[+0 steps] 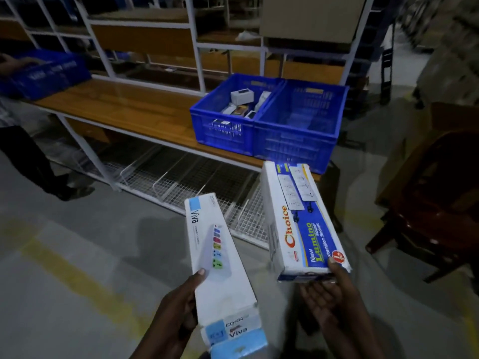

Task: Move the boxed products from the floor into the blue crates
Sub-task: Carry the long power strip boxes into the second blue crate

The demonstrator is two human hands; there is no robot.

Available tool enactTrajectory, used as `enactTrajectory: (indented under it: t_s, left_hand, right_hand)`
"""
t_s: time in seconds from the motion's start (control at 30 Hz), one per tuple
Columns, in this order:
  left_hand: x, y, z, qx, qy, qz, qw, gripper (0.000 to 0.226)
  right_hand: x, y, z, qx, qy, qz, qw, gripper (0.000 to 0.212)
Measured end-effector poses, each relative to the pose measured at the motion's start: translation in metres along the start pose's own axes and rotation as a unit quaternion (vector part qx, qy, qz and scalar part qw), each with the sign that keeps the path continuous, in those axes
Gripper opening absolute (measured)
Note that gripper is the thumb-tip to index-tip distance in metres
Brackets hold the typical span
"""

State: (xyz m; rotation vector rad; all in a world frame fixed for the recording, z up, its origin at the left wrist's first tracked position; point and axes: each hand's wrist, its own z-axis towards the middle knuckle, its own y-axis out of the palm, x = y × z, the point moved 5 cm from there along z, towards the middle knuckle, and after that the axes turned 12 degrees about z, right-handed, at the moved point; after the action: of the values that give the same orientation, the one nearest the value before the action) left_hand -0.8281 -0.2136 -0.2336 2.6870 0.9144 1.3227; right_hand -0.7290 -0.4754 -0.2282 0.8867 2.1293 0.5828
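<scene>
My left hand grips a long white "Viva" box by its near end, thumb on top. My right hand holds a white and blue "Choice" extension socket box from below, thumb on its near corner. Both boxes point away from me toward two blue crates on a wooden shelf. The left crate holds several small boxes. The right crate looks bare inside. The far end of the Choice box reaches just short of the right crate's front wall.
The wooden shelf sits in a white metal rack with wire bins below. A third blue crate stands far left, with another person beside it. A dark red chair stands at the right. Grey floor lies below.
</scene>
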Motion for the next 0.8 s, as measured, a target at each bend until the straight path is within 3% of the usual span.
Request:
enactTrajectory:
  t_s: [0.07, 0.17, 0.2, 0.4, 0.57, 0.8]
  left_hand:
    - [0.027, 0.016, 0.022, -0.001, 0.016, 0.008, 1.0, 0.047]
    - [0.067, 0.039, 0.056, -0.023, 0.032, 0.02, 0.999, 0.047]
    - [0.081, 0.046, 0.068, -0.035, 0.036, 0.024, 0.998, 0.045]
    - [0.176, 0.083, 0.152, -0.071, 0.046, 0.064, 0.994, 0.05]
    - [0.253, 0.109, 0.216, -0.107, 0.048, 0.067, 0.991, 0.067]
    - [0.348, 0.15, 0.304, -0.109, 0.099, 0.105, 0.984, 0.037]
  right_hand:
    - [-0.013, 0.017, 0.022, 0.0, -0.004, 0.041, 0.999, 0.1]
    - [-0.027, 0.046, 0.052, 0.019, 0.01, 0.055, 0.998, 0.126]
    - [-0.033, 0.059, 0.063, 0.015, 0.011, 0.064, 0.998, 0.124]
    - [-0.072, 0.143, 0.136, -0.025, -0.027, 0.073, 0.997, 0.05]
    - [-0.107, 0.21, 0.196, -0.031, -0.061, 0.073, 0.995, 0.056]
    - [-0.151, 0.283, 0.28, 0.002, -0.102, 0.074, 0.992, 0.043]
